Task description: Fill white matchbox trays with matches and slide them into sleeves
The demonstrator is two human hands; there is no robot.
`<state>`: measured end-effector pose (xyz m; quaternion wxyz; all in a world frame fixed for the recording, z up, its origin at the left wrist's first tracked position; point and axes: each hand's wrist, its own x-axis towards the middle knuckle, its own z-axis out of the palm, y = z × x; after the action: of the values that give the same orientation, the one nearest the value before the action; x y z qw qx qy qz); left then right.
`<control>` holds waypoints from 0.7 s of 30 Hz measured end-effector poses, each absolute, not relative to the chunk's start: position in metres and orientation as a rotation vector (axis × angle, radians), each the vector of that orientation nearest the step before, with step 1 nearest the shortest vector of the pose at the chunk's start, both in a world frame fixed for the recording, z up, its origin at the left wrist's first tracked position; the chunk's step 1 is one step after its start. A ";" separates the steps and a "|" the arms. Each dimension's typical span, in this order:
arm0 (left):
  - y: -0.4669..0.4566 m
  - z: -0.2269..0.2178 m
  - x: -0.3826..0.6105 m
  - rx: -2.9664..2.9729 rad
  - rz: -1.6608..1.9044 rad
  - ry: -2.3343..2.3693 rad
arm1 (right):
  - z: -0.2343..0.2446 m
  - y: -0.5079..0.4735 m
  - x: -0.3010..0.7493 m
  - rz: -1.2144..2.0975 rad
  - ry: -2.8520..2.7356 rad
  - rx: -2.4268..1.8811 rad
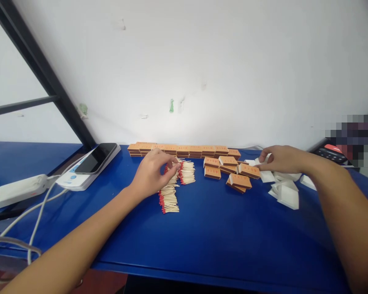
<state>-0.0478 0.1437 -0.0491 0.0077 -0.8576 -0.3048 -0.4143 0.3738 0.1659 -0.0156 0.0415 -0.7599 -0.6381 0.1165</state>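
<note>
My left hand is over the piles of red-headed matches, thumb and fingertips closed together on matches at the top of the pile. How many it pinches is hidden. A second bunch of matches lies just right of the fingertips. On the right, my right hand reaches into a heap of white matchbox trays. Its thumb and forefinger are bent around one white tray, partly covered by the fingers. Loose orange matchboxes lie left of that hand.
Stacked orange matchboxes form a row along the wall. At left, a black phone rests on a white box, beside a white power strip and cables. A black keypad device stands at far right. The blue table has its edge nearest me.
</note>
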 end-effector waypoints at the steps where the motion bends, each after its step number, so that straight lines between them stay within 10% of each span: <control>1: 0.144 -0.048 -0.048 -2.672 -1.299 -0.945 | -0.013 0.165 0.374 0.342 -1.963 -2.306; 21: 0.123 -0.048 -0.031 -3.014 -1.398 -1.032 | -0.024 0.105 0.191 0.154 -2.307 -0.896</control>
<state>-0.0312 0.1230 -0.0484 -0.1677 -0.8541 -0.2924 -0.3962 0.1906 0.1049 -0.0244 0.3248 -0.3419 -0.8799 0.0588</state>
